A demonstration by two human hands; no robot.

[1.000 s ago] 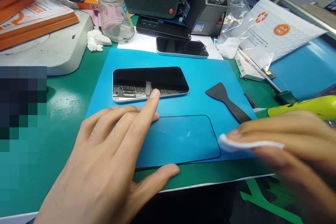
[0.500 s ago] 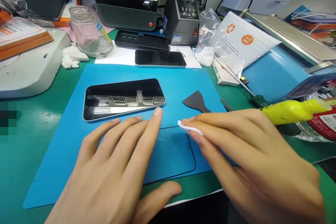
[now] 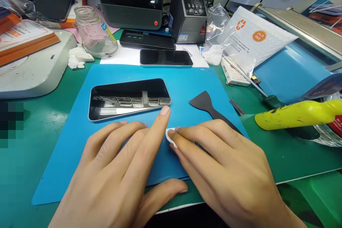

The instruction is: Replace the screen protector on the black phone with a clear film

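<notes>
My left hand (image 3: 120, 171) lies flat with its fingers spread on the blue mat (image 3: 187, 78), pressing the left part of a thin black-rimmed glass sheet (image 3: 165, 165). My right hand (image 3: 227, 171) pinches a small white cotton pad (image 3: 171, 136) and holds it against the sheet beside my left index finger. Both hands cover most of the sheet. A phone with a glossy black screen (image 3: 128, 98) lies on the mat just beyond my left fingertips. A black plastic scraper (image 3: 207, 105) rests on the mat past my right hand.
A second phone (image 3: 165, 58) and a dark case (image 3: 146, 40) lie behind the mat. A glass jar (image 3: 93, 32), a soldering station (image 3: 189, 10), a white padded envelope (image 3: 253, 39) and a yellow-handled tool (image 3: 296, 114) surround the work area.
My right hand has slid the white pad leftward across the glass sheet, from its right end to the middle beside my left index finger. The left hand has stayed on the sheet.
</notes>
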